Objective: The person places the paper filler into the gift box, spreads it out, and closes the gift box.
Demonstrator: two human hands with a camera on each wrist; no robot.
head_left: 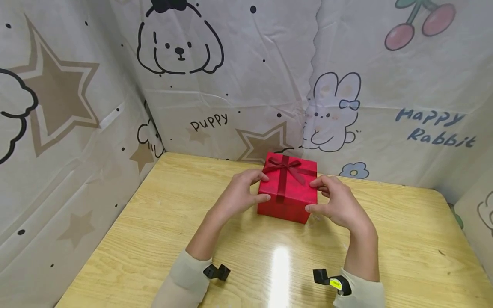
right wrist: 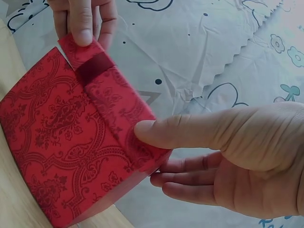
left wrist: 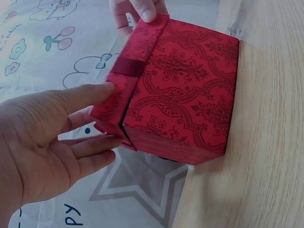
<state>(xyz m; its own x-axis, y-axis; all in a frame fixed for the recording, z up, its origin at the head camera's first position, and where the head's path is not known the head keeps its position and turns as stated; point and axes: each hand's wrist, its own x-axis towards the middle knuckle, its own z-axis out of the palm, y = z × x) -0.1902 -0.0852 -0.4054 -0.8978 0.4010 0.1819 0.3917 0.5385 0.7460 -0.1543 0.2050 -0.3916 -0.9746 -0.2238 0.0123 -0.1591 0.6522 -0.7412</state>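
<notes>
A red gift box point(head_left: 283, 210) with a darker damask pattern stands on the wooden table near the back wall. On top sits its red lid point(head_left: 298, 189), crossed by a dark red ribbon with a bow point(head_left: 285, 164). My left hand point(head_left: 242, 192) grips the lid's left side, thumb on the front rim and fingers on the side. At the right end, my right hand point(head_left: 337, 201) holds the lid the same way. In the left wrist view a narrow dark gap shows between the lid's rim and the box wall point(left wrist: 185, 90). The box's inside is hidden.
The wooden table point(head_left: 154, 239) reaches back to a cloth-covered wall point(head_left: 231, 94) printed with a puppy, a rabbit and stars. More cloth hangs at the left. A black camera strap point(head_left: 217, 272) sits on the left sleeve, another point(head_left: 333, 282) on the right.
</notes>
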